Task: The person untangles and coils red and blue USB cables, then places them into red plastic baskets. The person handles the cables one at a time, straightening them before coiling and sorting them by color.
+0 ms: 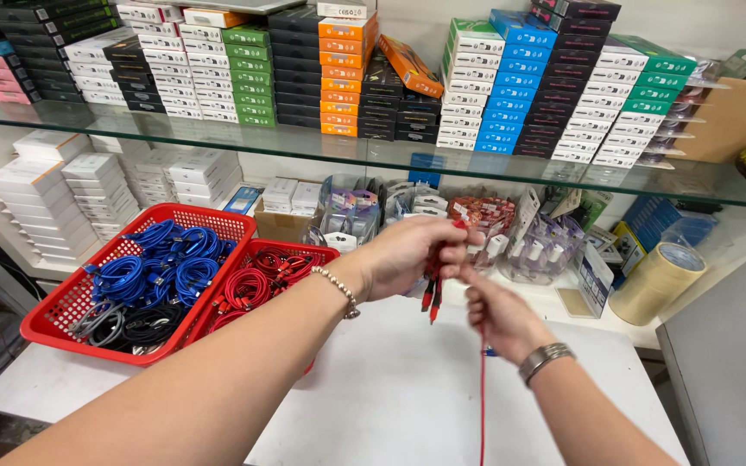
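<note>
Red cable, with its connector ends dangling, is gripped in the closed left hand above the white table, while its trailing length is pinched by the right hand just below, beside red baskets filled with coiled blue cables and red cables.

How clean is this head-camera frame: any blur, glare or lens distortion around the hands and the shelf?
Head view: lighting is bright and even, shadows on the white tabletop soft. The glass shelf bows, showing wide-angle distortion, and its edge carries pale reflections. The left hand and right hand are slightly soft, as is the thin red cable they hold; the red plastic baskets look sharp.
</note>
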